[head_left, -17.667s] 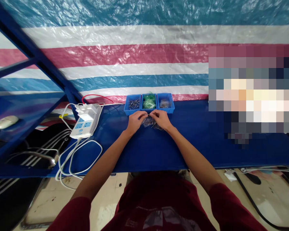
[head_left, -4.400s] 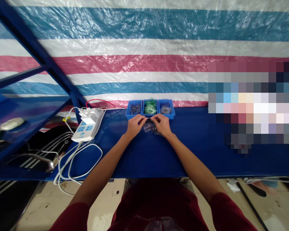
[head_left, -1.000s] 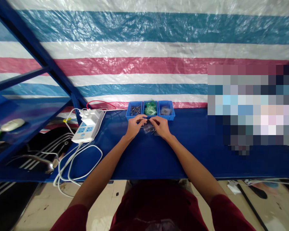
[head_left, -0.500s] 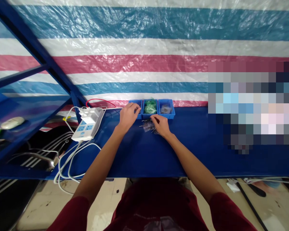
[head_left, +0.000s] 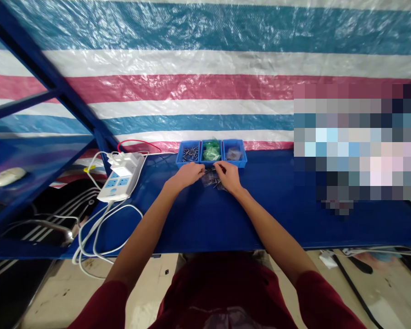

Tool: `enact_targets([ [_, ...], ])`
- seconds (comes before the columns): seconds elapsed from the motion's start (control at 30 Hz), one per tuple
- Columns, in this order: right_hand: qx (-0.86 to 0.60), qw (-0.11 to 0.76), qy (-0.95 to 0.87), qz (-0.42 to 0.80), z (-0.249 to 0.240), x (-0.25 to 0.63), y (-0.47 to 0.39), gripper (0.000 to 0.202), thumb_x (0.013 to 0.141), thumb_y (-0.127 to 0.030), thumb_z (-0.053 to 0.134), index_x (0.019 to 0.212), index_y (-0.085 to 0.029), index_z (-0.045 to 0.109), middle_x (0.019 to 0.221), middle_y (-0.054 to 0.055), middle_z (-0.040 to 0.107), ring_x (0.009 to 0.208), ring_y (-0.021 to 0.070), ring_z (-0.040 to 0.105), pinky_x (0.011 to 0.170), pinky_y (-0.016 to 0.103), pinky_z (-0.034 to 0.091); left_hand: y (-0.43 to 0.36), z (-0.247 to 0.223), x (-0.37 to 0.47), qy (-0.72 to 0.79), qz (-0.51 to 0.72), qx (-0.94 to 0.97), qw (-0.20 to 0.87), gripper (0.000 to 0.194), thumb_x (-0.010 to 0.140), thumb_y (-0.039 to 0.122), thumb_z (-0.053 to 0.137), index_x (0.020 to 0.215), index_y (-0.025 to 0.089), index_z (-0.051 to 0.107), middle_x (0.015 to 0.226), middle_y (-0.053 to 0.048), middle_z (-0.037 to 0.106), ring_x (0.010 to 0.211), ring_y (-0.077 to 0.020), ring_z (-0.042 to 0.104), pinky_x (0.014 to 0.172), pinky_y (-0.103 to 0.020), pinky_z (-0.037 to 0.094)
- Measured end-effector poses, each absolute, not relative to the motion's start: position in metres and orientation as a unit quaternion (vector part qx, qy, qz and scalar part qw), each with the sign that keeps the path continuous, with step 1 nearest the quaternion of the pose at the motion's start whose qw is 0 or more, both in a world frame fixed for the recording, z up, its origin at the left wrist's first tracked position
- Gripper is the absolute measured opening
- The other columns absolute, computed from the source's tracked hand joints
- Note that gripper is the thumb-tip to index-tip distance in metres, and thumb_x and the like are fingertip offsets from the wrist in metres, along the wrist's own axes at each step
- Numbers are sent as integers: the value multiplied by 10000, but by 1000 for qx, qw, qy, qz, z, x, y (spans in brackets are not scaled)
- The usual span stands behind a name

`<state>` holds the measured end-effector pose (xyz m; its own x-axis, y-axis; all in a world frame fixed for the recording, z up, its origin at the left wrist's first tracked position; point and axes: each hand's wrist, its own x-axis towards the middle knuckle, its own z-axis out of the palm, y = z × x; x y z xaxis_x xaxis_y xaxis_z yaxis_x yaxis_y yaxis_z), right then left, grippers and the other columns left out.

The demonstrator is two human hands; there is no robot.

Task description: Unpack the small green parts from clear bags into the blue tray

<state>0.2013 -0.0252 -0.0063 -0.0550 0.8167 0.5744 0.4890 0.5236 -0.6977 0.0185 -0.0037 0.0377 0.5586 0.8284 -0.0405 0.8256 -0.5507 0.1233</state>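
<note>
Curling fingers inward, my left hand [head_left: 191, 174] and right hand [head_left: 229, 176] flank thin pins [head_left: 210, 169] lying crosswise — I can't tell what either grips.

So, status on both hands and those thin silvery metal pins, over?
Left hand, right hand: fingertips close together, grip unclear. Pins loose in leftmost blue plastic bin. White looped cable off left.

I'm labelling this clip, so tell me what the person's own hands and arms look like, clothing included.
The left hand and right hand are bare, without gloves. Dark red sleeves cover the upper arms; the forearms are uncovered, with no watch or bracelet visible.
</note>
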Motion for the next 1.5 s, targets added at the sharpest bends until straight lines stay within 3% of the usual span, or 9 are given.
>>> enact_targets([
  [0.13, -470, 495, -713, 156, -9, 203, -23, 253, 932, -323, 486, 953, -195, 704, 918, 67, 709, 760, 180, 628, 714, 289, 478, -4, 33, 24, 426, 139, 889, 95, 194, 901, 221, 490, 942, 163, 670, 857, -64, 708, 756, -189, 633, 721, -273, 438],
  [0.3, -462, 472, -734, 154, -13, 204, -20, 244, 935, -302, 497, 863, -194, 703, 873, 65, 694, 764, 183, 615, 725, 294, 459, -7, 17, 21, 408, 288, 854, 144, 181, 878, 267, 524, 860, 165, 672, 752, -28, 683, 675, -151, 600, 692, -255, 448],
  [0.57, -467, 459, -739, 159, -14, 202, -20, 235, 934, -302, 509, 820, -200, 687, 824, 50, 687, 747, 176, 606, 716, 284, 450, -17, 11, 24, 419, 443, 777, 159, 210, 856, 357, 589, 854, 178, 699, 780, -41, 706, 664, -150, 609, 647, -261, 464],
  [0.7, -462, 479, -728, 163, -12, 202, -22, 248, 935, -315, 505, 801, -197, 679, 822, 54, 688, 736, 176, 602, 716, 286, 449, -17, 4, 31, 432, 493, 710, 257, 239, 792, 403, 665, 845, 174, 707, 826, -52, 718, 721, -168, 644, 673, -274, 509],
  [0.87, -463, 491, -719, 167, -10, 201, -24, 279, 924, -337, 529, 723, -191, 657, 719, 35, 656, 652, 158, 572, 655, 273, 420, -12, -3, 36, 418, 548, 604, 401, 300, 677, 403, 771, 808, 145, 692, 672, -25, 674, 595, -145, 614, 586, -270, 518],
  [0.97, -463, 501, -712, 170, -10, 200, -25, 307, 922, -358, 536, 694, -184, 644, 667, 23, 631, 616, 147, 551, 634, 267, 406, -10, -5, 37, 407, 562, 571, 440, 331, 649, 407, 795, 801, 137, 678, 691, -30, 680, 611, -145, 624, 596, -274, 526],
  [1.17, -475, 488, -712, 173, -11, 198, -25, 364, 921, -428, 525, 677, -186, 644, 633, 18, 615, 575, 141, 523, 600, 267, 385, -15, -4, 42, 382, 556, 596, 435, 343, 749, 468, 721, 819, 166, 574, 894, -71, 707, 827, -184, 675, 739, -314, 549],
  [1.3, -485, 503, -698, 159, -11, 199, -25, 450, 942, -491, 448, 670, -191, 645, 618, 25, 616, 569, 150, 528, 602, 274, 387, -19, -2, 45, 355, 559, 617, 425, 325, 846, 492, 617, 913, 195, 501, 869, -61, 704, 824, -177, 680, 781, -327, 541],
  [1.5, -511, 525, -666, 140, -7, 203, -27, 501, 946, -534, 398, 680, -193, 651, 626, 32, 622, 584, 159, 543, 608, 274, 406, -22, 2, 37, 424, 530, 679, 280, 295, 864, 454, 594, 966, 184, 657, 902, -59, 701, 822, -174, 654, 758, -288, 516],
])
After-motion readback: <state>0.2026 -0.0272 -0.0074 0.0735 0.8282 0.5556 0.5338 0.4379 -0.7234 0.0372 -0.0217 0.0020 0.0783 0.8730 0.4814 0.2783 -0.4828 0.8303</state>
